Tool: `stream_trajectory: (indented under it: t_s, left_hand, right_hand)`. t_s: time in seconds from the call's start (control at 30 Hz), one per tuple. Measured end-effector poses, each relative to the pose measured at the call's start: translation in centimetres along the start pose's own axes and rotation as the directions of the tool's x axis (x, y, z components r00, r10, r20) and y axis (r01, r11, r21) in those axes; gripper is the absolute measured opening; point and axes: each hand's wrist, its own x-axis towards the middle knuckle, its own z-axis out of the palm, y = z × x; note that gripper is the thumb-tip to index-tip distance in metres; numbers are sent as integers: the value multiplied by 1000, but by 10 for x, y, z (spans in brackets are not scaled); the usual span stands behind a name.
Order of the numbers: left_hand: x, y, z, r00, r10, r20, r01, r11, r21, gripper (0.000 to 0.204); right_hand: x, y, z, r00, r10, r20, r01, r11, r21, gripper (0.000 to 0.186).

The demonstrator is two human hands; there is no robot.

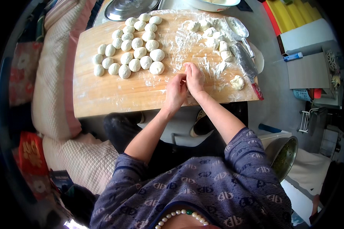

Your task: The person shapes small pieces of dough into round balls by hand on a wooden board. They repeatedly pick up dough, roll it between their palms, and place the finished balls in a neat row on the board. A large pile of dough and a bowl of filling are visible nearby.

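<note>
My left hand (176, 92) and my right hand (194, 78) are pressed together over the floured wooden board (103, 95), fingers curled as if cupping a piece of dough that is hidden between them. To the left, several round dough balls (135, 42) sit in rows on the board. Cut dough chunks (218, 38) lie at the far right of the board, and one loose lump (237, 82) rests near its right edge. A cleaver (245, 61) lies beside the chunks.
A metal lid (130, 7) and a white bowl (212, 4) stand beyond the board. A quilted cushion (49, 84) runs along the left. A steel bowl of green filling (283, 155) sits at my lower right. Shoes show under the board.
</note>
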Motion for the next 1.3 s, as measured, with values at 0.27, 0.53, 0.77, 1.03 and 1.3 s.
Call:
stream_trajectory:
  t_s: [0.27,0.53,0.77,1.03,1.3]
  left_hand:
    - [3,-5,6,995,4,-97,-4,1000,2,50]
    - [-10,7,10,998,-48,-35,41,981,-188,54]
    - [-6,-1,16,997,-40,-59,30,988,-148,59]
    - [-8,8,9,992,-111,-59,98,976,-192,63]
    - [-17,19,25,999,44,-15,-46,990,-136,69]
  right_hand:
    - [43,21,-13,898,-410,162,439,794,-421,22]
    - [0,27,-16,948,-317,7,314,938,-143,24]
    - [41,12,-17,827,-557,74,541,754,-373,21]
    - [26,38,-10,901,-432,-44,395,858,-327,23]
    - [13,14,-25,984,51,172,-94,964,249,21]
